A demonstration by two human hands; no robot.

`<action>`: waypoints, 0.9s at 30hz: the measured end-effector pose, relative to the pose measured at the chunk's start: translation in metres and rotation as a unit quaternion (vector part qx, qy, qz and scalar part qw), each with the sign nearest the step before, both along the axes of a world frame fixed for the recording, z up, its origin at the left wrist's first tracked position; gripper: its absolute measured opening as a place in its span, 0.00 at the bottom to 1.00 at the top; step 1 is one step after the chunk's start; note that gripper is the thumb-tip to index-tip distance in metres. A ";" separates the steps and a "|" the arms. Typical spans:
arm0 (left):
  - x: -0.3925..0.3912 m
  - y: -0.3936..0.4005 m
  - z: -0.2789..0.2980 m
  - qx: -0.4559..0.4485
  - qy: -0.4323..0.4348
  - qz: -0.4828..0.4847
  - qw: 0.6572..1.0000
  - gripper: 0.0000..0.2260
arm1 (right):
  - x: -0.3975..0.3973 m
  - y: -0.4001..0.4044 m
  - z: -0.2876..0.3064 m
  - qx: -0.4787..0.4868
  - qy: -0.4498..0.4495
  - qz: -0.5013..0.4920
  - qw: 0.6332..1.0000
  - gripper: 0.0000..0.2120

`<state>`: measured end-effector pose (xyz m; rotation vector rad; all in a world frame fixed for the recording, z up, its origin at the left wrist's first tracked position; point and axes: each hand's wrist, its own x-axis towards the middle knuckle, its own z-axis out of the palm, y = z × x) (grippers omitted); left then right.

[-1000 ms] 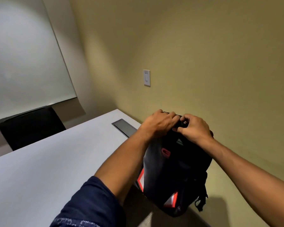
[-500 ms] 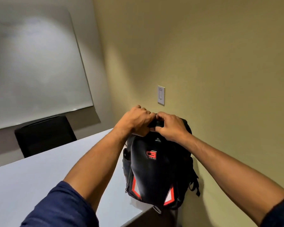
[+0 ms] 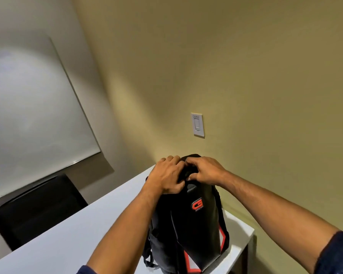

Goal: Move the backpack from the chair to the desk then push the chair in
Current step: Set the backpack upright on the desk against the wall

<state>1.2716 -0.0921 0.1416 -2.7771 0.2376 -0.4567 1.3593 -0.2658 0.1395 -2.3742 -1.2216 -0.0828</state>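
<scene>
A black backpack (image 3: 188, 232) with red trim and a red logo stands upright on the white desk (image 3: 71, 238), close to the desk's near right corner. My left hand (image 3: 166, 177) and my right hand (image 3: 205, 172) both rest on its top, fingers curled around the top handle. The chair that held the backpack is out of view.
A black chair (image 3: 36, 208) stands at the far side of the desk, under a whiteboard (image 3: 32, 115). A tan wall with a light switch (image 3: 197, 124) runs close along the desk's right edge.
The backpack moved from hanging over the desk's corner to standing on the desk top. Both hands went with it, and their fingers look looser on the handle.
</scene>
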 end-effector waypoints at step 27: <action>0.042 0.020 -0.005 -0.444 -0.065 0.426 0.785 0.23 | -0.014 0.022 -0.023 -0.003 -0.023 0.016 1.000 0.47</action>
